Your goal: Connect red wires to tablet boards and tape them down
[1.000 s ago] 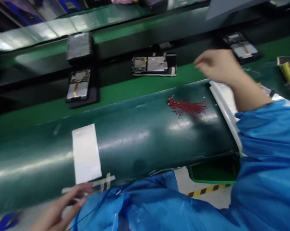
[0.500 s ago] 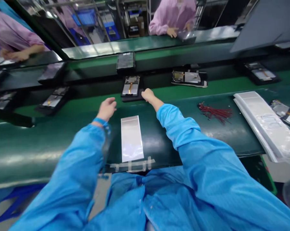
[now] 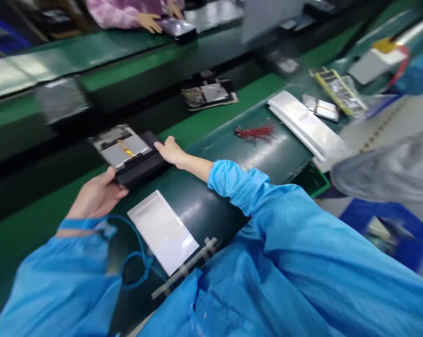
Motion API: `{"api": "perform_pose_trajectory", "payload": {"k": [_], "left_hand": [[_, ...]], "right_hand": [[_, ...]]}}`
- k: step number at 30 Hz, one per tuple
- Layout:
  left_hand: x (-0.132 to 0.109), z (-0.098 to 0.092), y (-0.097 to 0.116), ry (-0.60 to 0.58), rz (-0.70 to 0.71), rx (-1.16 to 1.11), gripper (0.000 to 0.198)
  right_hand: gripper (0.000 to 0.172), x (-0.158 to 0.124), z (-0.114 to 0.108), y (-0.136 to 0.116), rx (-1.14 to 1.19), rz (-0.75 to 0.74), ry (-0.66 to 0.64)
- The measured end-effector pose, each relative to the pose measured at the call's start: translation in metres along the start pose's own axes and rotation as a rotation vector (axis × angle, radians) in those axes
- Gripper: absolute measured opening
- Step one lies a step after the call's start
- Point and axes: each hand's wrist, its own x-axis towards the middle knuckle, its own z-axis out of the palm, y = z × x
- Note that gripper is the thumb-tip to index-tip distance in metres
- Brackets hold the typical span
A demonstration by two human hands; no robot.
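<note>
An opened electronic device [image 3: 118,145], with a silver face and an orange-yellow strip, lies on a black tray [image 3: 144,166]. My left hand [image 3: 97,192] grips the tray's near left edge, thumb on top and fingers partly hidden beneath. At the right corner, my right hand [image 3: 171,152] is closed on the same tray. A white rectangular sheet [image 3: 164,231] lies on the green work surface, nearer to my body. Around my left wrist is a blue band with a coiled blue cord [image 3: 136,255].
Red wires [image 3: 256,133] lie in a bunch to the right, beside a stack of white sheets [image 3: 300,121]. Another opened device [image 3: 211,93] sits on the green belt [image 3: 248,93]. Across the line, a co-worker's hand [image 3: 150,21] is at a dark device [image 3: 178,29].
My left hand has come to the tray and taken hold of its near edge. The tray has turned and moved closer to me. The head view has swung to the right.
</note>
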Motion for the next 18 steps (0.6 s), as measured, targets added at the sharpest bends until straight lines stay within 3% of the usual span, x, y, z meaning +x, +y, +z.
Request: {"api": "perform_pose_trajectory", "payload": {"k": [1,2,4,6,8,9,11,13,15,18], "left_hand": [[-0.014,0.007,-0.008,-0.065,-0.006,0.005,0.017],[-0.030,0.016,-0.018,-0.137,-0.015,0.032,0.035],[-0.062,0.035,-0.044,-0.191,-0.057,0.061,0.058],[-0.089,0.057,-0.071,-0.210,-0.117,0.087,0.066],[-0.105,0.074,-0.092,-0.229,-0.149,0.105,0.069],[-0.110,0.080,-0.099,-0.247,-0.155,0.118,0.066],[-0.113,0.086,-0.108,-0.296,-0.178,0.177,0.061],[-0.114,0.085,-0.111,-0.352,-0.216,0.287,0.069],[-0.117,0.084,-0.109,-0.369,-0.239,0.416,0.081],[-0.121,0.086,-0.104,-0.368,-0.251,0.588,0.085]], "right_hand": [[0.026,-0.018,-0.015,0.015,0.012,0.011,0.016],[0.031,-0.039,-0.031,0.030,0.022,-0.003,0.021],[0.035,-0.089,-0.064,0.063,0.021,-0.097,-0.007],[0.035,-0.134,-0.099,0.094,0.008,-0.137,-0.081],[0.028,-0.161,-0.135,0.125,-0.029,-0.172,-0.159],[0.021,-0.165,-0.155,0.140,-0.082,-0.194,-0.126],[0.007,-0.159,-0.194,0.166,-0.262,-0.233,0.112],[0.017,-0.139,-0.230,0.189,-0.466,-0.242,0.361],[0.025,-0.117,-0.259,0.204,-0.611,-0.281,0.371],[0.038,-0.088,-0.287,0.213,-0.743,-0.355,0.245]]}}
